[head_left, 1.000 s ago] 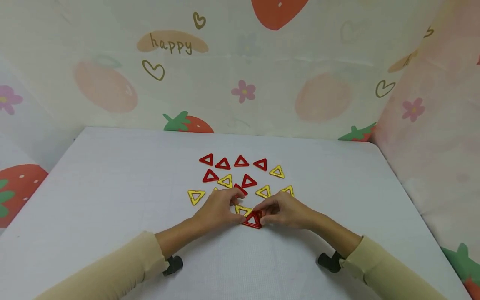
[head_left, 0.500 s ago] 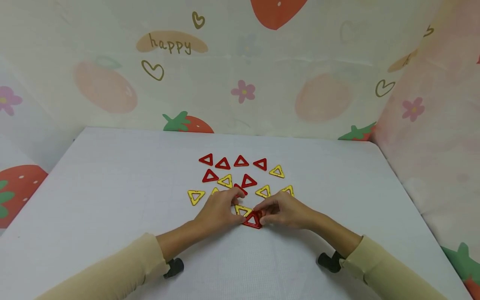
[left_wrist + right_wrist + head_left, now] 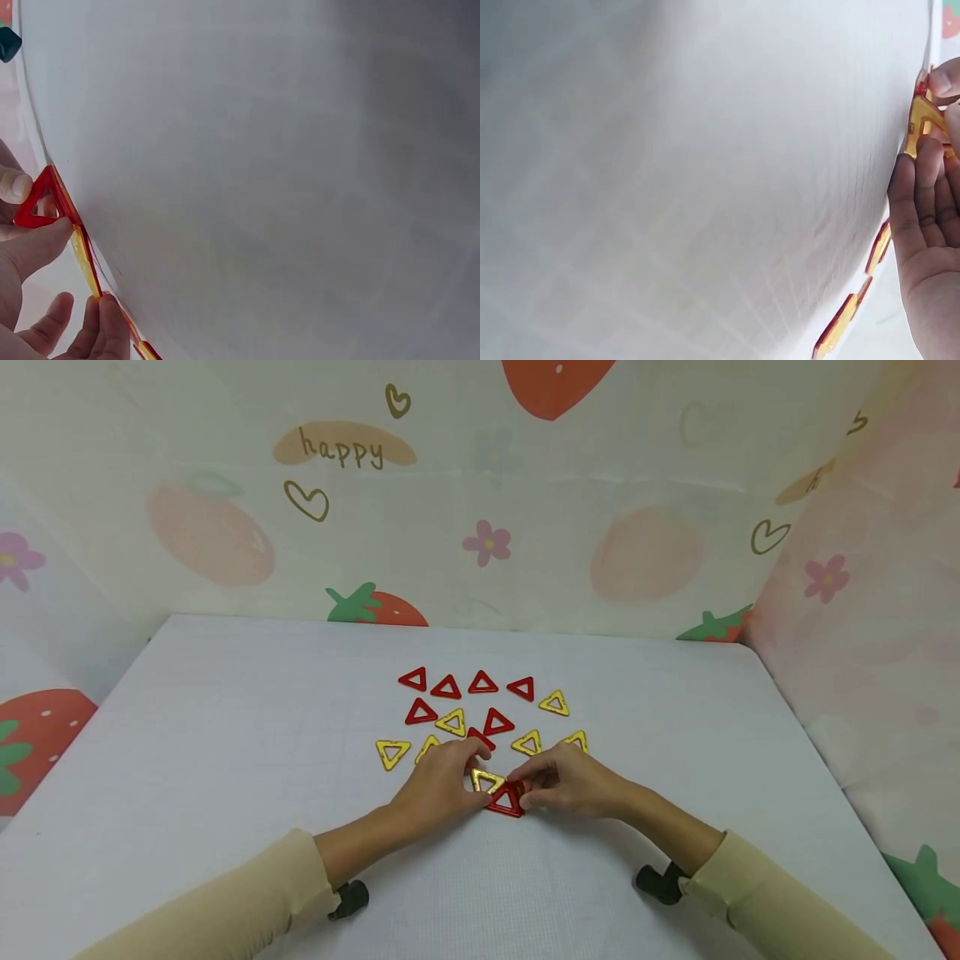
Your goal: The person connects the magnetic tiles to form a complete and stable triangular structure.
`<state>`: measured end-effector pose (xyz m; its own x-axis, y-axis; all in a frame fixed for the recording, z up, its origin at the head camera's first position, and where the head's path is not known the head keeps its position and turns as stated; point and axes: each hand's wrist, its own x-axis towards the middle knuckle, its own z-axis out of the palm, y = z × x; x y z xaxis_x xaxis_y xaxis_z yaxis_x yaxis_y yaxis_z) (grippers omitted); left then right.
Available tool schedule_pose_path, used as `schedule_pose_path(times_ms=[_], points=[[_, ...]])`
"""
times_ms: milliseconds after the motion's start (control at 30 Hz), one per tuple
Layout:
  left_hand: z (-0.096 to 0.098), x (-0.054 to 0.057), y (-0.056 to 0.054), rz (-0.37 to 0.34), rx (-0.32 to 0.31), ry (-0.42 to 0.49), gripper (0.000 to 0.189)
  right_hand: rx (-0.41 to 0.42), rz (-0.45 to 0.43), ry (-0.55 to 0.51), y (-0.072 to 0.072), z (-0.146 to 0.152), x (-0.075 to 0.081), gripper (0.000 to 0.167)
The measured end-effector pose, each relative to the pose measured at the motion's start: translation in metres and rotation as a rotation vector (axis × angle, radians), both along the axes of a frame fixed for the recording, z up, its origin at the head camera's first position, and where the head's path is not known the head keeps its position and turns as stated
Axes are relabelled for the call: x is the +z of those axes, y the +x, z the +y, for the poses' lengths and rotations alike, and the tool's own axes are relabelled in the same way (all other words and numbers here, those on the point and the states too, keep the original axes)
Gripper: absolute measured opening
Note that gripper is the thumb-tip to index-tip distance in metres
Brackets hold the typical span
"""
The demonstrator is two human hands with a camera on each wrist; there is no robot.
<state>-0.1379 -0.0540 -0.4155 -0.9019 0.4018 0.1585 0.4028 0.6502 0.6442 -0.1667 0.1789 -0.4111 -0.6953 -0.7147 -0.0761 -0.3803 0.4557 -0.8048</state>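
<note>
Low on the table, a red triangular magnetic tile (image 3: 505, 800) stands up beside a yellow triangular tile (image 3: 487, 782). My left hand (image 3: 441, 777) spans the yellow tile, thumb at the red tile's edge and fingers at the far end; the left wrist view shows the thumb touching a corner of the upright red tile (image 3: 28, 217). From the other side, my right hand (image 3: 576, 783) pinches the standing tiles between thumb and fingers. In the right wrist view, a yellow tile (image 3: 916, 120) stands against the right fingertips. How these tiles join is partly hidden by both hands.
Several loose triangles lie flat beyond the hands, such as a red one (image 3: 482, 683), a yellow one (image 3: 555, 703) and another yellow one (image 3: 392, 753). One red tile (image 3: 481, 740) sits close to the left fingertips. A printed cloth wall (image 3: 540, 485) borders the white table (image 3: 225, 735).
The left hand has shifted very slightly, and more of the yellow tile behind its knuckles shows. The right hand and the standing tiles have stayed in place.
</note>
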Motion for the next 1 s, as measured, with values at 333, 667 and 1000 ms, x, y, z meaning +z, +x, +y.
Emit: schedule_pose_path(times_ms=[333,667,1000], points=[[-0.0024,0.0016,-0.0004,-0.028,-0.033,0.056,0.040,-0.006,-0.006,0.010,0.0007,-0.0013,0.0025,0.030],[-0.0028,0.0015,-0.0024,-0.096,-0.076,0.148,0.043,0.008,0.006,0.033,-0.0005,-0.0035,0.0051,0.031],[-0.0038,0.0013,-0.0031,-0.106,-0.064,0.143,0.022,-0.016,0.029,0.057,0.0002,-0.0066,0.0079,0.029]])
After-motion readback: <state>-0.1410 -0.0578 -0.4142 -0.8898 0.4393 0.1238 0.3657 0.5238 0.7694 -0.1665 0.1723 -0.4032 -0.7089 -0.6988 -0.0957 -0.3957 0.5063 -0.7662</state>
